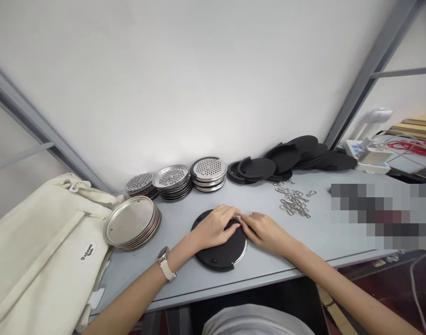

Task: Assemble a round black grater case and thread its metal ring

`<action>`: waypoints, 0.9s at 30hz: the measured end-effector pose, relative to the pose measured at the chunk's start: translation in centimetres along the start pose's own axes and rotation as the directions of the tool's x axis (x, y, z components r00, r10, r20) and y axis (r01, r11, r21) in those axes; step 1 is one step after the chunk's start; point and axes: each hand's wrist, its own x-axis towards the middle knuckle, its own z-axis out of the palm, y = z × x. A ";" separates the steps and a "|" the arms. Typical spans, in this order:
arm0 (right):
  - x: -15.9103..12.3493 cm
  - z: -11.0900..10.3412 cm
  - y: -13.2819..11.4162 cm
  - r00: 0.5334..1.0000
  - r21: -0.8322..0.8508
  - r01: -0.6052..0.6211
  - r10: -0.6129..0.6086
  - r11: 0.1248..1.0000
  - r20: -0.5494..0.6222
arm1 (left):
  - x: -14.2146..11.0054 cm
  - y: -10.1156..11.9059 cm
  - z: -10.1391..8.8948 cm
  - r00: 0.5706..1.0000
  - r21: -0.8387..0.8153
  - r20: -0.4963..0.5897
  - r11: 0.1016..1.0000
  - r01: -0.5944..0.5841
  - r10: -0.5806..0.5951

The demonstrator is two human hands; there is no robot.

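A round black disc (218, 253) with a thin silver rim along its right side lies on the table in front of me. My left hand (216, 226) rests across its top, with the fingers closed at the upper right edge. My right hand (265, 232) meets it there, its thumb and fingers pinched on a small metal snap hook (238, 217). The fingertips hide most of the hook, and I cannot tell whether it passes through the disc. To the right lies a loose pile of similar snap hooks (294, 203).
Stacked plain metal discs (131, 221) stand left, beside a cream bag (41, 251). Along the wall are perforated grater discs (171, 177), more silver grater discs (209, 168) and overlapping black discs (258, 168). A white device (369, 156) with cables sits at the far right.
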 end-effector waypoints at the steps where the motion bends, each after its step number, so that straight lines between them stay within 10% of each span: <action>1: 0.0 0.0 0.0 1.000 -0.013 0.005 -0.005 1.000 -0.003 | 0.0 0.0 0.0 1.000 -0.003 0.000 1.000 0.000 0.000; 17: -0.1 0.3 -0.2 0.973 -0.144 0.117 -0.142 0.983 -0.181 | 0.1 0.0 -0.2 1.000 -0.027 0.019 1.000 0.008 -0.007; 27: 0.2 0.0 -0.1 0.985 -0.068 -0.087 0.075 0.994 -0.159 | 0.0 0.1 -0.3 0.998 -0.112 -0.005 0.991 0.067 -0.068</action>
